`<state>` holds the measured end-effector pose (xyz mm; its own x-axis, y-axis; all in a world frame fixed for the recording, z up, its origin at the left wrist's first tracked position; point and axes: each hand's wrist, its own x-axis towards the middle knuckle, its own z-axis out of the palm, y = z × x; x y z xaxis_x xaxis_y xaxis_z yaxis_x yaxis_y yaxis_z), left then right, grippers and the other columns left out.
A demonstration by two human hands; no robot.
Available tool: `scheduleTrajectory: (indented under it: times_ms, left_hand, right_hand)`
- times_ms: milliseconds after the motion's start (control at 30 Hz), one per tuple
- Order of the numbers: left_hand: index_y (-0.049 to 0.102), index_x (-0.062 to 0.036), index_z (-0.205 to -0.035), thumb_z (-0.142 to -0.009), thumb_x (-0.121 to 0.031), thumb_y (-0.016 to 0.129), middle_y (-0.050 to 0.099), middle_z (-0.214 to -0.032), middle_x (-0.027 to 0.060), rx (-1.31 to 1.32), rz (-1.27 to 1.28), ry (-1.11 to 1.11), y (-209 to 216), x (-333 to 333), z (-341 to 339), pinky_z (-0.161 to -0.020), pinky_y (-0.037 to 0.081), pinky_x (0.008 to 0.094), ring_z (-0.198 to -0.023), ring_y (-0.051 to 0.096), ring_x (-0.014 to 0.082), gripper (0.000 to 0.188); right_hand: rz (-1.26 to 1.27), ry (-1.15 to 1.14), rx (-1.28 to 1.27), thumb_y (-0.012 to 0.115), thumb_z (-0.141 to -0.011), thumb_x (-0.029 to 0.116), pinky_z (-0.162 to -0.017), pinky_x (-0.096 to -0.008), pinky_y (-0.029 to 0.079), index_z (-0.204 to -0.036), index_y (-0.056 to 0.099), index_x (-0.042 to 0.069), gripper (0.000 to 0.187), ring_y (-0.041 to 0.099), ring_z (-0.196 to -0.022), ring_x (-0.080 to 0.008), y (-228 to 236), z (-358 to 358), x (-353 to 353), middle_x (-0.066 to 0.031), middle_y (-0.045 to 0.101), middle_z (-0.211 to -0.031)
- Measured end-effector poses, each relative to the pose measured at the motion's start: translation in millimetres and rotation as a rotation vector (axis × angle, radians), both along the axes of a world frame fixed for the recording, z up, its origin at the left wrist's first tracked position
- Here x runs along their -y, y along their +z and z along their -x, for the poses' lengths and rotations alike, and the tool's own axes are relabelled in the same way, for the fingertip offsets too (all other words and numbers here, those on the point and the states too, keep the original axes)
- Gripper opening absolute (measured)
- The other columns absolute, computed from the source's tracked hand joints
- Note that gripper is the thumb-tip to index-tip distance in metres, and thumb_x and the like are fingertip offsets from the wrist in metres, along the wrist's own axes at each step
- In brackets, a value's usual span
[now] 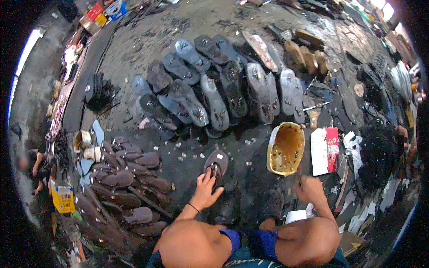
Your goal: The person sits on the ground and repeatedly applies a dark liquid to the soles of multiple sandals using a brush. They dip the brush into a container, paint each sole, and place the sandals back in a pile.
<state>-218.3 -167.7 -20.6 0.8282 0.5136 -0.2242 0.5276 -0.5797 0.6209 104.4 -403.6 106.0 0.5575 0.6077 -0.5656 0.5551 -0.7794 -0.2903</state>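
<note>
A dark brown flip-flop [218, 161] with a small white sticker on its footbed lies on the dark floor mat before me. My left hand [204, 193] rests its stretched fingers at the flip-flop's straps, the thumb spread away from it. My right hand [310, 189] is curled closed at the right, just below a yellow oval tub [271, 154] crusted with amber residue. What the right fingers hold, if anything, is too blurred to make out. A pile of brown flip-flops [117, 177] lies to my left.
Rows of grey and black soles [187, 100] cover the floor ahead. Several tan soles [308, 58] lie at the far right. Beside the tub are a red-and-white box [325, 152] and scissors [318, 106]. White scraps litter the mat. A person [41, 166] sits at the far left.
</note>
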Motion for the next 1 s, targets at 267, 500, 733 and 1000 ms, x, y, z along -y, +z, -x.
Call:
scheduleTrajectory:
  times_ms: [267, 500, 733, 1000]
  left_hand:
    - [0.036, -0.0077, -0.155, -0.096, -0.053, 0.055, 0.029, -0.162, 0.0186, -0.105, -0.302, -0.027, -26, -37, -81, -0.118, 0.025, 0.0539, -0.149, 0.028, 0.0384, 0.076]
    - [0.055, -0.0063, -0.139, -0.109, -0.034, 0.035, 0.064, -0.131, 0.0135, 0.833, 1.906, 0.34, 50, -51, -131, -0.1, 0.053, 0.0398, -0.112, 0.065, 0.0253, 0.045]
    - [0.052, -0.0052, -0.142, -0.106, -0.045, 0.037, 0.062, -0.134, 0.0157, 0.833, 1.909, 0.298, 70, -26, -125, -0.096, 0.056, 0.0459, -0.116, 0.064, 0.0293, 0.055]
    - [0.038, -0.0035, -0.152, -0.102, -0.054, 0.037, 0.048, -0.148, 0.0219, 0.951, 1.594, 0.324, 86, -42, -120, -0.115, 0.039, 0.049, -0.136, 0.047, 0.039, 0.071]
  right_hand:
    - [-0.897, -0.457, -0.65, 0.071, -0.094, 0.017, -0.088, -0.0323, 0.052, -0.113, 0.066, 0.001, 0.025, 0.066, -0.096, -0.0162, 10, 9, -63, -0.0072, 0.071, -0.105]
    - [-1.337, 0.034, -0.195, 0.075, -0.085, 0.009, -0.086, -0.0399, 0.054, -0.114, 0.072, 0.009, 0.029, 0.07, -0.098, -0.0305, 17, 34, -164, -0.0115, 0.073, -0.109]
    - [-1.312, 0.01, -0.07, 0.067, -0.085, 0.008, -0.087, -0.042, 0.052, -0.108, 0.072, 0.008, 0.024, 0.068, -0.103, -0.035, 11, 19, -166, -0.0168, 0.072, -0.108]
    - [-1.149, 0.172, -0.443, 0.074, -0.081, 0.0, -0.084, -0.0386, 0.053, -0.115, 0.071, 0.011, 0.037, 0.068, -0.099, -0.0268, 6, 66, -130, -0.0095, 0.071, -0.106]
